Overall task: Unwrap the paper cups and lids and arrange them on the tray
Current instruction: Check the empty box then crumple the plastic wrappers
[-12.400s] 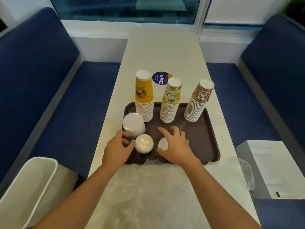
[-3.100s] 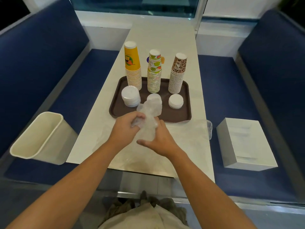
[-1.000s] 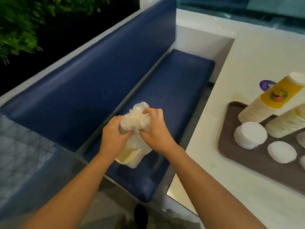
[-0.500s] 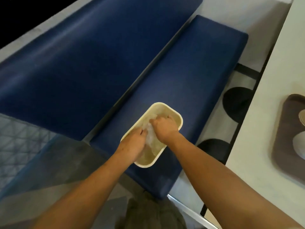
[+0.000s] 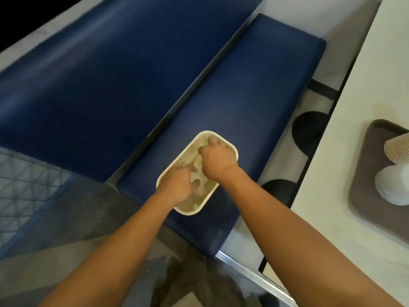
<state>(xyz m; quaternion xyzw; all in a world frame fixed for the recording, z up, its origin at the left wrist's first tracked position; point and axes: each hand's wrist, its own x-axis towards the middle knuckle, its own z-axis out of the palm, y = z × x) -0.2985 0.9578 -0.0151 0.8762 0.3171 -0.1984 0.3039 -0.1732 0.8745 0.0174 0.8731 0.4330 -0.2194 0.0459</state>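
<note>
On the blue bench seat stands a cream bin [image 5: 177, 161], and both my hands are inside it. The crumpled plastic wrap [image 5: 206, 187] fills the bin beneath them. My left hand [image 5: 179, 185] presses on the wrap with spread fingers. My right hand [image 5: 218, 160] has its fingers curled down into the wrap at the bin's far end. The brown tray [image 5: 363, 173] shows at the right edge on the table. It carries a stack of paper cups [image 5: 397, 150] and a stack of white lids [image 5: 392, 185]; the other stacks are out of frame.
The white table [image 5: 332, 229] runs along the right, its edge close to my right forearm. The blue bench backrest [image 5: 99, 80] rises on the left. Two dark round table bases [image 5: 309, 129] sit on the floor between bench and table.
The wrap went from the table, crumpled between both hands, into the bin. Since half a second ago my left fingers have spread over it and my right hand has moved toward the bin's far end.
</note>
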